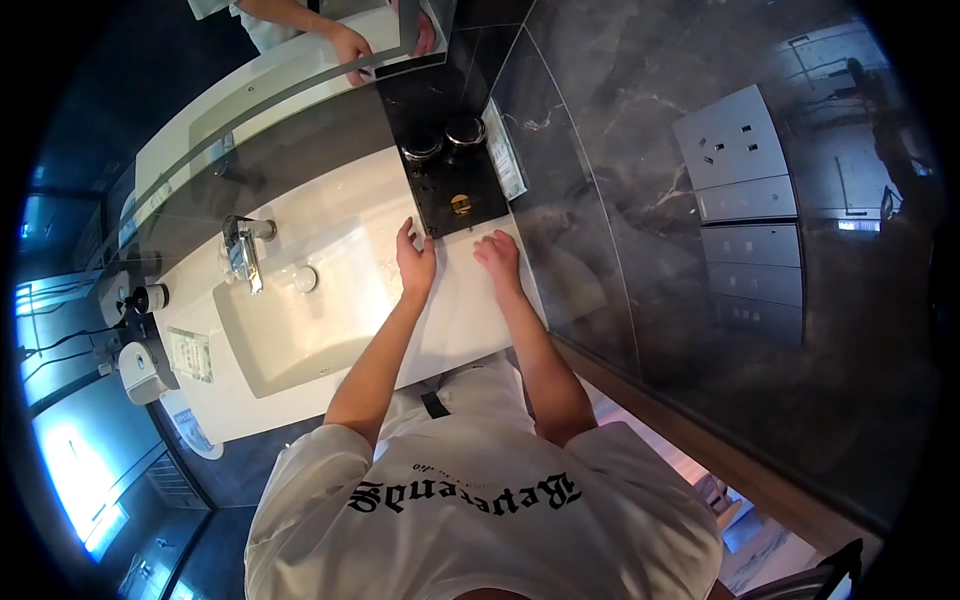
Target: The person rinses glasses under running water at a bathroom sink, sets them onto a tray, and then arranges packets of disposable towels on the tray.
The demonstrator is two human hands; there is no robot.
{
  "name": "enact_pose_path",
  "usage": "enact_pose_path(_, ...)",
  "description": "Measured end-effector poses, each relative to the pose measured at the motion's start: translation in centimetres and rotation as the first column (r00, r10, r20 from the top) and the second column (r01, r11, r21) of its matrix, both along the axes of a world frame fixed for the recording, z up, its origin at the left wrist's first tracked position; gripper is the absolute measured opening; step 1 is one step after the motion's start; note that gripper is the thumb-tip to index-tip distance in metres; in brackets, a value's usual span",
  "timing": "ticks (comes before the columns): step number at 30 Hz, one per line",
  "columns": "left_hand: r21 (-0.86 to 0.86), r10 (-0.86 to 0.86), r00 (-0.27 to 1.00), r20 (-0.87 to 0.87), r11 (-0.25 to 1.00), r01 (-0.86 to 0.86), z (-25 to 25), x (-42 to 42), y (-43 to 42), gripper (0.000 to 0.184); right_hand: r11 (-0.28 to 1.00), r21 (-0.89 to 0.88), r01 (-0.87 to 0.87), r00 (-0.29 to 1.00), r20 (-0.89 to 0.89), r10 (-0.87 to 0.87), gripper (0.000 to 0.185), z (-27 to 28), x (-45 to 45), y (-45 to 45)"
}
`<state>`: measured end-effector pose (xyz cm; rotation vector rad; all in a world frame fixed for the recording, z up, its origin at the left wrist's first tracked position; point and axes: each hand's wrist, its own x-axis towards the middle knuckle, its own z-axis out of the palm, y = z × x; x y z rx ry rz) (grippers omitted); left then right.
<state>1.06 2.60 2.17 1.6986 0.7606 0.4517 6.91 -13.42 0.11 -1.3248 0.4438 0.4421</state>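
A black tray lies on the white counter against the dark tiled wall. Two dark round containers with shiny rims, one of them a jar, stand at its far end. My left hand is at the tray's near left corner, fingers apart, thumb close to the edge; whether it touches is unclear. Just below the tray's right part is my right hand, its fingers slightly curled and apart, with nothing in it. A pale printed packet leans between tray and wall.
Left of my hands is a white sink with a chrome faucet. A printed card, a dark bottle and a white dispenser are at the far left. A mirror rises behind the counter; wall sockets are at right.
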Motion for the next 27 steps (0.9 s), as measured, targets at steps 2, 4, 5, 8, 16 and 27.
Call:
enact_pose_path(2, -0.020, -0.039, 0.999, -0.038, 0.999, 0.038, -0.4, 1.3, 0.5, 0.058, 0.996, 0.083, 0.017, 0.997, -0.074, -0.011, 0.046, 0.1, 0.8, 0.9)
enact_pose_path(4, -0.025, -0.061, 0.998, -0.013, 0.998, 0.061, -1.8, 2.7, 1.5, 0.064, 0.986, 0.160, 0.043, 0.990, -0.140, -0.021, 0.042, -0.4, 1.9, 1.8)
enact_pose_path(5, -0.016, -0.071, 0.997, -0.020, 0.997, 0.071, -2.1, 3.3, 1.9, 0.063, 0.984, 0.176, 0.026, 0.990, -0.138, -0.001, 0.036, -0.6, 2.0, 2.3)
enact_pose_path(8, 0.042, -0.102, 0.995, -0.012, 0.994, 0.102, -2.4, 4.3, 2.4, 0.060, 0.983, 0.182, 0.014, 0.987, -0.162, 0.016, 0.030, -1.3, 3.1, 3.1)
enact_pose_path(16, -0.116, -0.079, 0.996, 0.032, 0.990, 0.082, -0.8, 4.2, 2.2, 0.062, 0.992, 0.124, 0.003, 0.985, -0.171, 0.019, 0.030, -0.8, 3.6, 2.8)
enact_pose_path(27, -0.145, -0.079, 0.996, 0.031, 0.986, 0.083, -1.3, 4.8, 1.9, 0.061, 0.989, 0.141, 0.038, 0.981, -0.195, -0.010, 0.025, -0.7, 4.2, 2.1)
